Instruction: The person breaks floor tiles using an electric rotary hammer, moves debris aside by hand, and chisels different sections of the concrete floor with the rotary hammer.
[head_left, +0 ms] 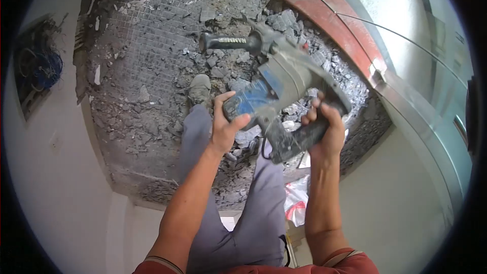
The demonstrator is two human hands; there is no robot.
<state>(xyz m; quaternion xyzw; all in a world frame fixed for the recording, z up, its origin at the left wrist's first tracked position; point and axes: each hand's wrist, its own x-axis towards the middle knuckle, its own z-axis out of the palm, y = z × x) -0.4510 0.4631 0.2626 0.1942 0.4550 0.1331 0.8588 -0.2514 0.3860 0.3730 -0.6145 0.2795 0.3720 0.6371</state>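
A dusty demolition hammer (291, 78) is held up in front of me, tilted, above broken rubble. My left hand (225, 127) grips the end of its blue motor housing (252, 98), thumb on top. My right hand (324, 124) has its fingers curled round the black rear handle (332, 94). The side handle (231, 41), lettered HAMMER, sticks out to the left. The tool's front end points up and away from me; I cannot make out a bit clearly. A short piece of black cord (264, 149) shows below the body.
Chipped tile floor (162, 30) with a grid pattern and loose chunks (220, 68) surrounds my shoe (200, 89). A red sill (350, 35) and glass panel run along the right. A wall opening with blue cable (45, 71) is at left. A red-and-white plastic bag (297, 200) lies near my leg.
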